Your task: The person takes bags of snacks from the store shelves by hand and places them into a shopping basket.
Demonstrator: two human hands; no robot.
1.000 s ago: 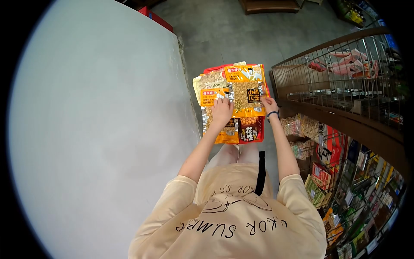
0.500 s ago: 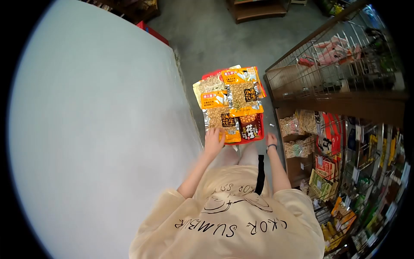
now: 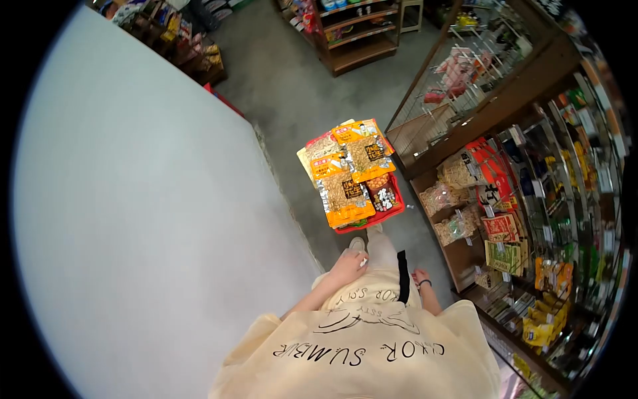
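Note:
My left hand is against the front of my clothing with curled fingers, and a small white thing shows at the fingertips, too small to name. At my right side hangs my right hand, its fingers loosely bent and holding nothing visible. Beyond both hands a red basket stands on the floor, apart from them. Piled on it are a lower orange bag of peanuts, an upper orange bag of peanuts, a dark red peanut bag and a pale peanut bag partly covered.
A broad white surface fills the left. On the right, wooden shelving with a wire rack holds bagged goods, among them clear bags. Another shelf unit stands ahead on the grey floor.
My left hand has left the lower orange peanut bag and drawn back to my body. My right hand sits closer to my side. The view takes in more of the shelves ahead.

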